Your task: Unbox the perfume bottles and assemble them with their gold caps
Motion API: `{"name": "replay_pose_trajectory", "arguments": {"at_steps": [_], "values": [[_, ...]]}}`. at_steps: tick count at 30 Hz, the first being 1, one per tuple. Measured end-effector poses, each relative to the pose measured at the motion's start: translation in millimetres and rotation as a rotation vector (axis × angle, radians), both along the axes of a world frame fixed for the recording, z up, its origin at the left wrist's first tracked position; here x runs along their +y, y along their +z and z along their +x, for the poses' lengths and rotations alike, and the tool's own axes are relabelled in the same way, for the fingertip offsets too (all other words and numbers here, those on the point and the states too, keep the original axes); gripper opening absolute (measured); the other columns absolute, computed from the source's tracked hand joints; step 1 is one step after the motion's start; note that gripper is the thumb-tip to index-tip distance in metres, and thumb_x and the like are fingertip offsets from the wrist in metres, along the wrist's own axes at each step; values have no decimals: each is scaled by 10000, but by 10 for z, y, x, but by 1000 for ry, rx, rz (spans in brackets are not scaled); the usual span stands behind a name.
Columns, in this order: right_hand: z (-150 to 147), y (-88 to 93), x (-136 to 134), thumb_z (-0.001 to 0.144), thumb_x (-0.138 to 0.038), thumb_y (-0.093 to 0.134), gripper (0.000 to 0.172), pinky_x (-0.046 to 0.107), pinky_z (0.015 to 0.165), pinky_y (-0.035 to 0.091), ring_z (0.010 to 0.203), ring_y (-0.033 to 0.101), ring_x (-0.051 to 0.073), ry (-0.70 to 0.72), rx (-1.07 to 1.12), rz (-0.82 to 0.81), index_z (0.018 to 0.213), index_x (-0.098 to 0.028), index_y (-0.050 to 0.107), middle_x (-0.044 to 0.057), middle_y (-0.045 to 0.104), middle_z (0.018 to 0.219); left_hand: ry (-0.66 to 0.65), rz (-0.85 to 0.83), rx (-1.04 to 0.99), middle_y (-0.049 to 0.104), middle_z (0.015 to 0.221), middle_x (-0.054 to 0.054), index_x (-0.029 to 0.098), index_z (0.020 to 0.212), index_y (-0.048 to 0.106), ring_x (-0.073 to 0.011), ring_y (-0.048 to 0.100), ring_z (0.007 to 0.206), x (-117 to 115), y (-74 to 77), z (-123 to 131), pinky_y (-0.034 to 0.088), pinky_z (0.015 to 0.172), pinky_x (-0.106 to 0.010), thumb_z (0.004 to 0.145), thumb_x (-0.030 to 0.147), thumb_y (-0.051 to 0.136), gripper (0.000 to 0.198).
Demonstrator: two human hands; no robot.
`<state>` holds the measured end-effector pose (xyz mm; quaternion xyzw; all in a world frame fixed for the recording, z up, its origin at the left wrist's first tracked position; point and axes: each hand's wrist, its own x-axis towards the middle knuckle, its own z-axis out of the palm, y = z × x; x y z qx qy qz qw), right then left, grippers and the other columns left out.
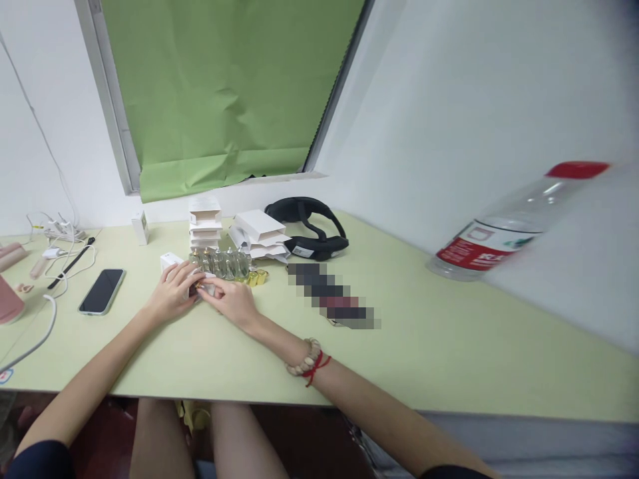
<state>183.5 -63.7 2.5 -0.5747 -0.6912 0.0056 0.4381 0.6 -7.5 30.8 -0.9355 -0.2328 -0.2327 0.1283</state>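
Note:
My left hand (174, 291) is closed around a small glass bottle (198, 286), mostly hidden by the fingers, with a bit of gold showing at its top. From the other side, my right hand (232, 301) has its fingertips pinched at that gold part. Just behind the hands stands a row of clear glass bottles (222, 264) with gold-coloured tops. Several shiny gold caps (257, 277) lie to the right of the row. A white carton (170, 260) sits behind my left hand, partly covered by it.
White boxes (204, 226) are stacked behind the bottles, with more open cartons (262, 229) beside them. A black headset (314, 229) lies at the back. A phone (102, 291) and cables (60, 249) are left; a red-capped plastic bottle (499, 233) stands right. A blurred-out item (332, 295) lies mid-table.

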Motion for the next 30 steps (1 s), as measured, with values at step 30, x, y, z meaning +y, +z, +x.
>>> {"name": "replay_pose_trajectory", "arguments": {"at_steps": [30], "values": [[12,29,-11,828,-371,670,203,217,550,372,499,579,110,-2,0,-59,956,-247,768,-46,623,497,-14,26,21,539,1412,-105,207,1344,509,-250,419,1381,9,12,-16,313,1145,-439,933,318,506,425]]}}
